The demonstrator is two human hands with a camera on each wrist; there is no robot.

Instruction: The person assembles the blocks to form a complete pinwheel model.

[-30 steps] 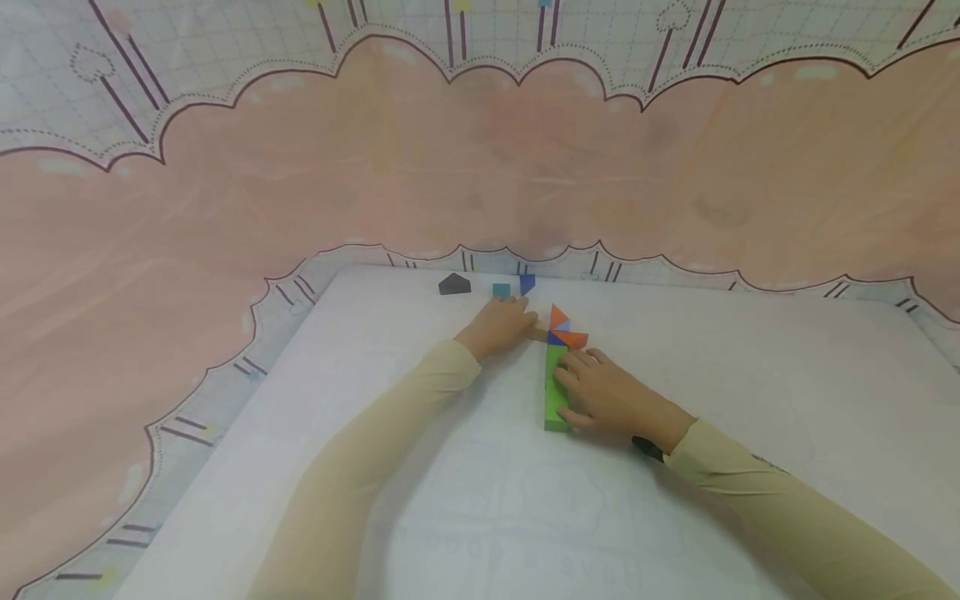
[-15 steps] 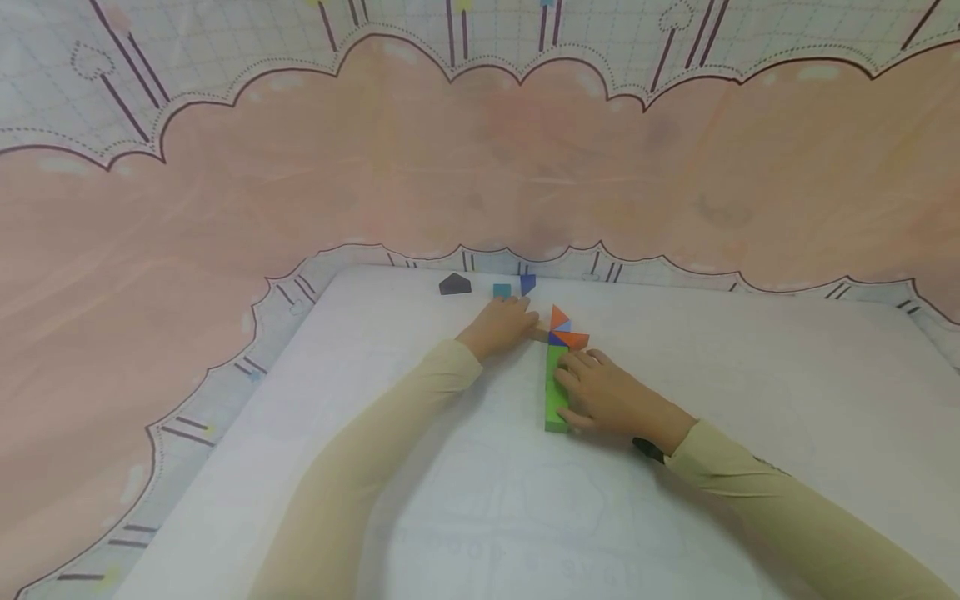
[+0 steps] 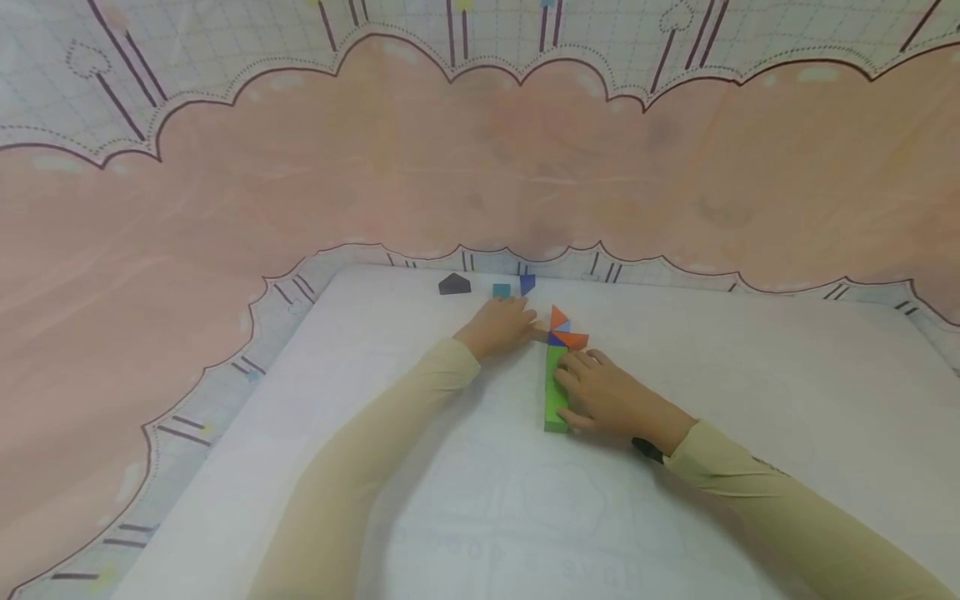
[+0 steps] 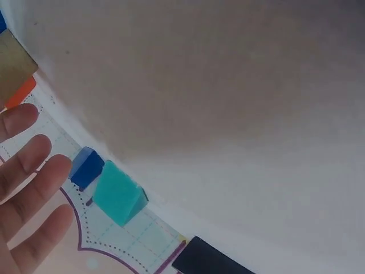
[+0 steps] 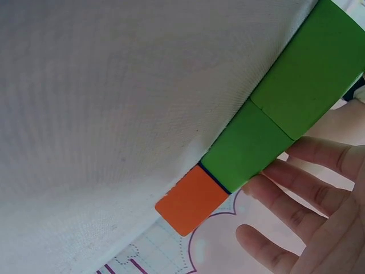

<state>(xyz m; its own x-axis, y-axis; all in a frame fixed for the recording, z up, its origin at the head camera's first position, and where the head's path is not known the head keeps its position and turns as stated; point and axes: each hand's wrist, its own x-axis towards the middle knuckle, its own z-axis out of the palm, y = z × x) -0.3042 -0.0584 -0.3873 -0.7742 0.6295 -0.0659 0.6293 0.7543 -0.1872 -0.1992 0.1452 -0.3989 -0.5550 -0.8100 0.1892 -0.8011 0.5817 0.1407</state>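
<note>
Two green blocks [image 3: 555, 408] lie end to end on the white table. Beyond them, a pinwheel-like cluster combines orange triangles [image 3: 573, 340], a dark blue triangle [image 3: 555, 339], a light blue piece [image 3: 564, 326] and a plain wooden block [image 3: 540, 334]. My right hand [image 3: 606, 392] rests along the green blocks' right side, its extended fingers touching them in the right wrist view. My left hand [image 3: 497, 326] lies beside the wooden block, fingers spread and fairly straight in the left wrist view. Whether a left fingertip touches that block, I cannot tell.
Near the far table edge sit a black roof-shaped block [image 3: 454, 285], a teal block [image 3: 501, 290] just beyond my left hand, and a dark blue block [image 3: 527, 284]. A printed curtain [image 3: 480, 167] hangs behind the table and along its left side.
</note>
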